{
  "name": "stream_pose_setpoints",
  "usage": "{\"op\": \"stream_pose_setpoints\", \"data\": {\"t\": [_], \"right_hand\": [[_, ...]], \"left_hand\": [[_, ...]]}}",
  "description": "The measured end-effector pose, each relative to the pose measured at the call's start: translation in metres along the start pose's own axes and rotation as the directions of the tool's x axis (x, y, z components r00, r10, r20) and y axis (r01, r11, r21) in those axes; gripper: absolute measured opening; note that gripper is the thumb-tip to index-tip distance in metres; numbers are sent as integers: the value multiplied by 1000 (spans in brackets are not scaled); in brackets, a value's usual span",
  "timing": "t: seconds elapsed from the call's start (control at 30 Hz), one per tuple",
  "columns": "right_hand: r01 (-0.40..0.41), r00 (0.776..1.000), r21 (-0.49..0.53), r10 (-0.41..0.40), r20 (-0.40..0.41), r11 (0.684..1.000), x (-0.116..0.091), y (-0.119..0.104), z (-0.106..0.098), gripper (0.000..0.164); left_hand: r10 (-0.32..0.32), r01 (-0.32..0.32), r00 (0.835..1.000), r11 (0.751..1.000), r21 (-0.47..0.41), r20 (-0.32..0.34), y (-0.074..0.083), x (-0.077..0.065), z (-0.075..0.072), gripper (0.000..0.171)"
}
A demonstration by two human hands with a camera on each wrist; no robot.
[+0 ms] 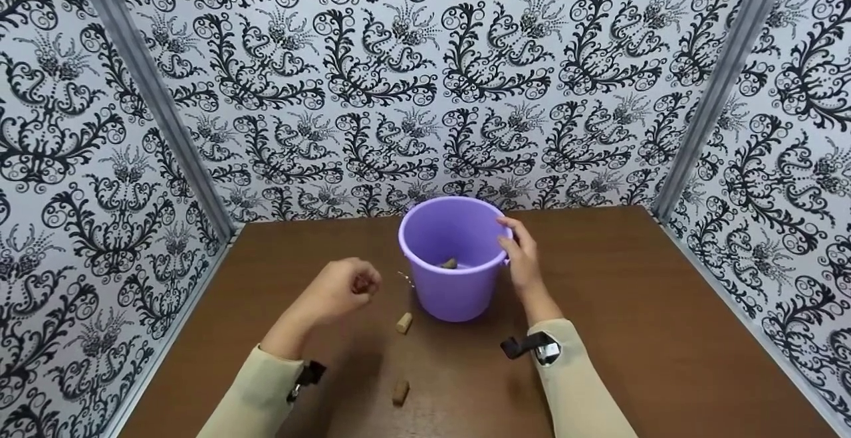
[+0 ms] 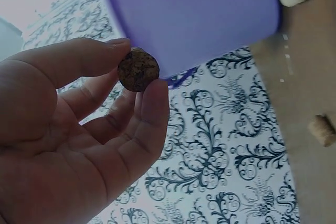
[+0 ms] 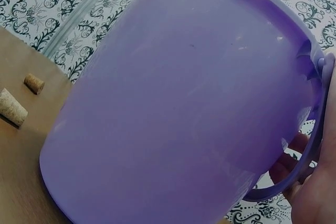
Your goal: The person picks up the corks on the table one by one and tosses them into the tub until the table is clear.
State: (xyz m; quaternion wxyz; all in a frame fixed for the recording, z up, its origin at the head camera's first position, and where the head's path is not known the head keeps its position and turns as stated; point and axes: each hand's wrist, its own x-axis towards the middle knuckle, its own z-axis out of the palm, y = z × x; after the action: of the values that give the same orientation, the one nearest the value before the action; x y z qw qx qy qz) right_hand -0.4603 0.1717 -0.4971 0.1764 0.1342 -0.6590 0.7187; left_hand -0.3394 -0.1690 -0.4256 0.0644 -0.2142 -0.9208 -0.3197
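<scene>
A purple bucket [image 1: 455, 298] stands upright on the brown table. At its right side my right hand [image 1: 525, 262] holds the rim, fingers over the edge. The bucket's purple handle [image 3: 283, 186] hangs beside that hand in the right wrist view. Left of the bucket, my left hand [image 1: 336, 290] is raised above the table. Its thumb and fingertips pinch a cork [image 2: 138, 71], whose round speckled end faces the left wrist camera. Inside the bucket lies another cork [image 1: 449, 264]. Two more rest on the table: a near cork [image 1: 400, 393] and a pale cork [image 1: 404, 323] by the bucket.
Patterned black-and-white walls [image 1: 392, 92] enclose the table [image 1: 631, 305] at the back and both sides. Grey metal posts [image 1: 708, 86] run up the back corners. Black straps [image 1: 525, 343] with small devices sit at my sleeve cuffs.
</scene>
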Motion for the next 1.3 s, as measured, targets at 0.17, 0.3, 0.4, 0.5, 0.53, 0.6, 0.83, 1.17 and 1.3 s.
{"op": "stream_pose_setpoints", "data": {"t": [0.17,0.3,0.4,0.5,0.53,0.6,0.83,1.17,1.3], "right_hand": [[3,1000,-13,-3,-5,1000,0,2,-1,42],[14,1000,-17,-14,8,1000,0,1,-1,42],[17,1000,-12,-17,11,1000,-2,2,0,42],[11,1000,-14,-10,9,1000,-3,1,-1,42],[7,1000,-16,-7,9,1000,-4,1,-1,42],[3,1000,-21,-3,8,1000,-3,1,-1,43],[-11,1000,-12,11,7,1000,-2,0,0,42],[-14,1000,-28,14,5,1000,-3,1,-1,42],[18,1000,-33,-17,19,999,-1,2,-3,42]], "left_hand": [[-10,9,1000,1000,-25,-15,11,8,-7,26],[-20,18,999,999,-40,-28,21,14,-14,28],[-28,27,999,999,-46,-23,27,16,-17,28],[-44,43,999,998,-51,-10,33,19,-19,29],[-49,48,999,997,-53,-8,34,20,-19,29],[-54,53,998,997,-57,-13,37,23,-20,29],[-12,10,999,999,-51,-51,42,33,-16,26],[26,-32,995,998,-61,-93,49,46,-7,24],[34,-40,993,998,-55,-109,55,53,-6,25]]}}
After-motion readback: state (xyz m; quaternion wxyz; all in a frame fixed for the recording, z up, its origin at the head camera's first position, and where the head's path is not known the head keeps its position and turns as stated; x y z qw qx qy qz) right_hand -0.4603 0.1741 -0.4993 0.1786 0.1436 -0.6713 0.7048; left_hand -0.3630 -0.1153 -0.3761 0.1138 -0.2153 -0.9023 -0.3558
